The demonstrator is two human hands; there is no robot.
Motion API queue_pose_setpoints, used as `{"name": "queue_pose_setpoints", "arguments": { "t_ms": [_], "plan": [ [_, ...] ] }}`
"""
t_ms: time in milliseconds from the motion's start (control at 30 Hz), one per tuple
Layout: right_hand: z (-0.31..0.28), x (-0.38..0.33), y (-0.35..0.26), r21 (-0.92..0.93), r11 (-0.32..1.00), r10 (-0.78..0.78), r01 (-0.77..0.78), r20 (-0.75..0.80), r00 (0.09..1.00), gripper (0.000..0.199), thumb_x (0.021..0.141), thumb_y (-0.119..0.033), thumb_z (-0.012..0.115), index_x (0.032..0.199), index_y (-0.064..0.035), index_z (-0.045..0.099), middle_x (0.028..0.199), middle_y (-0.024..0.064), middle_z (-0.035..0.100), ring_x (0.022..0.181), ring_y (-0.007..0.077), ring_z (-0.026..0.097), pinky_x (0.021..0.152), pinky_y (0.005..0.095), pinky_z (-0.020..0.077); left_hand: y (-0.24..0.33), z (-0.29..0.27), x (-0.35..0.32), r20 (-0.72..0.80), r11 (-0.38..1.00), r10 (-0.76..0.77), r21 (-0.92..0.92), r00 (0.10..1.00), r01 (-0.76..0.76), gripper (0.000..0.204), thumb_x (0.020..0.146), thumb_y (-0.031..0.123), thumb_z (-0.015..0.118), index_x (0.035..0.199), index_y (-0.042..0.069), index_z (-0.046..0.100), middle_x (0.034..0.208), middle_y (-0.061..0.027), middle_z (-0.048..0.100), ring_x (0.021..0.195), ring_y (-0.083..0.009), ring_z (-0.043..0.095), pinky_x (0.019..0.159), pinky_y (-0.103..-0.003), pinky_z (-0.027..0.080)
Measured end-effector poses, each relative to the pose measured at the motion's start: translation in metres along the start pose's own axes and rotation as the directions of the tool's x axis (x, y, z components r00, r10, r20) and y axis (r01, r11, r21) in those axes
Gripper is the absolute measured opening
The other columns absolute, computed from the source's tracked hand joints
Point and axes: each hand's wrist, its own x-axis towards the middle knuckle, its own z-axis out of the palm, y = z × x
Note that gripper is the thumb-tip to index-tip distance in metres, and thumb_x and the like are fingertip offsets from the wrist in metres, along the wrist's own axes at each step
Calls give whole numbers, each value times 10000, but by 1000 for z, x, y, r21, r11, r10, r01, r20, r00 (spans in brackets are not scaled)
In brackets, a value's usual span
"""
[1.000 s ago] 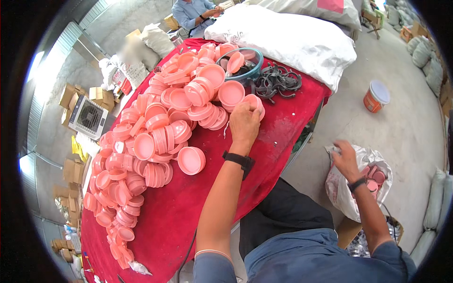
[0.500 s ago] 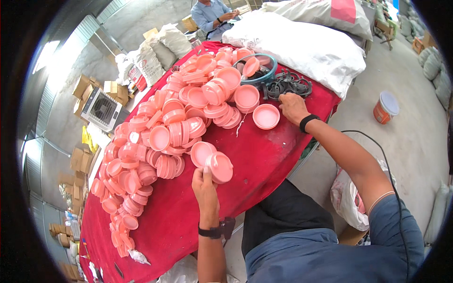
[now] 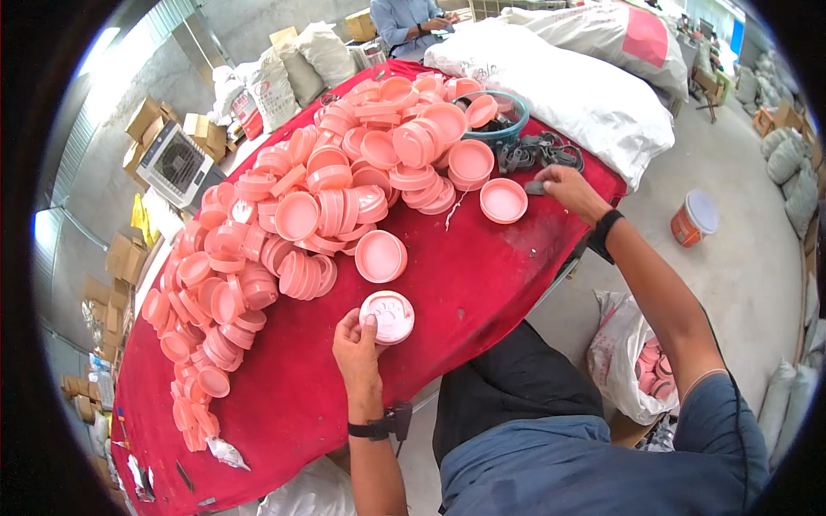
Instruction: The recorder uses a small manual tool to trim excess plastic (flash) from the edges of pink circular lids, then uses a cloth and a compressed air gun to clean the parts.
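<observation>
I am holding a pink lid (image 3: 387, 316) in my left hand (image 3: 359, 353), close to my body over the near edge of the red table (image 3: 482, 284). The lid is lying pale face up against my fingertips, with my thumb pressing on its top and my fingers closing on its left rim.

My right hand (image 3: 564, 187) is reaching far out to the right end of the table, where a heap of black rings (image 3: 538, 153) is lying. My fingers are pinching together on something small and dark (image 3: 534, 187) at the edge of that heap; I cannot tell exactly what it is. One lid (image 3: 503, 200) is sitting open side up just beside that hand, and another (image 3: 381, 256) is lying alone between my two hands.

A big pile of pink lids (image 3: 318, 198) is spreading across the table's far and left parts, and a teal bowl (image 3: 499, 127) is standing behind the rings. A white sack (image 3: 576, 95) is lying beyond the table. On the floor to my right a bag (image 3: 632, 361) is holding more lids, and an orange bucket (image 3: 693, 219) is standing farther off.
</observation>
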Motion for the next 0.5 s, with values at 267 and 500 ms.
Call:
{"name": "queue_pose_setpoints", "arguments": {
  "t_ms": [267,500],
  "plan": [
    [1,-43,24,-810,281,-470,515,351,810,185,797,-93,734,979,-62,750,1007,161,687,1012,377,655,885,490,568,9,-22,-4,118,969,-9,246,993,-21,407,1051,117,710,1406,-49,603,1166,-144,761,942,-178,759,688,-299,659],
    [30,-49,-5,-882,366,-425,297,125,897,446,785,-262,918,1079,-16,689,1058,227,694,1060,433,679,915,536,565,-1,-24,10,147,960,9,276,989,-50,423,1007,122,754,1383,-47,660,1164,-170,766,907,-170,753,665,-291,635]
  ]
}}
